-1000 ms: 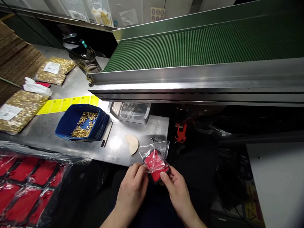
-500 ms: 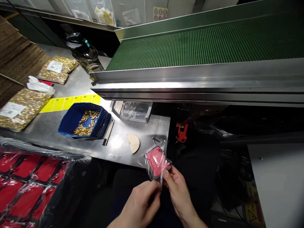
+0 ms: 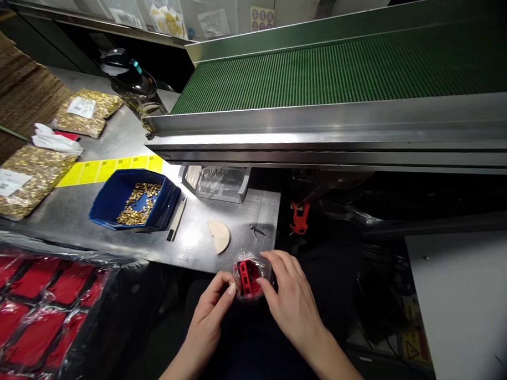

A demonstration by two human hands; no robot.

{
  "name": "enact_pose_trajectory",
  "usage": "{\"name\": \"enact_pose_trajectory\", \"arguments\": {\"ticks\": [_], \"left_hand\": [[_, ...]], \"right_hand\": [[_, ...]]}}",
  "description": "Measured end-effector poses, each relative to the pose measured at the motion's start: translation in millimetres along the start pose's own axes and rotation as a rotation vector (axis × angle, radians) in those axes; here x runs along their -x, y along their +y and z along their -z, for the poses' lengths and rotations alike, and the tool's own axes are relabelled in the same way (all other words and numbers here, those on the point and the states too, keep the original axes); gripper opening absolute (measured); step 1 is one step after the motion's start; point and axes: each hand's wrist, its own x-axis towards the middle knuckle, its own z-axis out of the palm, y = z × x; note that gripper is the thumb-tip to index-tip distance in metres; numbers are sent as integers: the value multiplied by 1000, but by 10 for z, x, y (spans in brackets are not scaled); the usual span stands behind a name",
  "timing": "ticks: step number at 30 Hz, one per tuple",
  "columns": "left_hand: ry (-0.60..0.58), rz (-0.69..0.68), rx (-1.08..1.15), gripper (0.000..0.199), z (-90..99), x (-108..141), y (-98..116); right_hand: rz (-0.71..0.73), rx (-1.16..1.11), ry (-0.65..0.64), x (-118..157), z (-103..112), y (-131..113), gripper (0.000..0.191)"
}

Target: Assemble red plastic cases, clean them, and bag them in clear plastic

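Observation:
A clear plastic bag (image 3: 257,262) with a red and black plastic part (image 3: 248,277) inside is between my hands at the table's front edge. My left hand (image 3: 214,308) pinches the bag's left edge between thumb and fingers. Over its right side curves my right hand (image 3: 291,296), thumb and fingers around the film. The part shows slots along one side. Behind the bag lie small metal nippers (image 3: 257,230) and a pale half-round piece (image 3: 219,237).
A blue bin (image 3: 107,201) of small brass-coloured pieces stands left, beside a pen-like tool (image 3: 176,219). Bagged red parts (image 3: 34,279) fill a lined box at lower left. A green conveyor (image 3: 324,76) crosses above the table. An orange-handled tool (image 3: 299,218) hangs under it.
The bagged part has turned from its flat red face to its slotted side. My left hand has moved left and up to the bag's left edge; my right hand has risen around its right side.

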Motion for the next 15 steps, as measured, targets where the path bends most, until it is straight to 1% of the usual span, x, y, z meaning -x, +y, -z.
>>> {"name": "enact_pose_trajectory", "arguments": {"ticks": [2,4,5,7,8,10,11,13,15], "left_hand": [[-54,-4,0,20,29,-13,8],[-114,-3,-18,22,60,-40,30],[-141,-2,-33,23,77,-56,44],[-175,3,-66,24,111,-89,74],[-174,3,-76,24,128,-104,86],[-131,-3,-90,24,161,-128,101],[-91,-13,-105,24,175,-136,104],[-15,-39,-180,25,191,-147,104],[24,-84,-328,23,185,-150,102]], "right_hand": [[53,-28,-173,-170,64,29,58],[85,-51,-299,-329,118,50,60],[93,-43,-328,-393,140,55,58],[107,13,-339,-482,172,56,47],[111,46,-333,-505,186,55,38],[93,101,-299,-507,215,57,19],[70,113,-276,-488,231,59,17],[-10,96,-240,-420,266,65,20],[-110,22,-233,-326,295,63,19]]}}
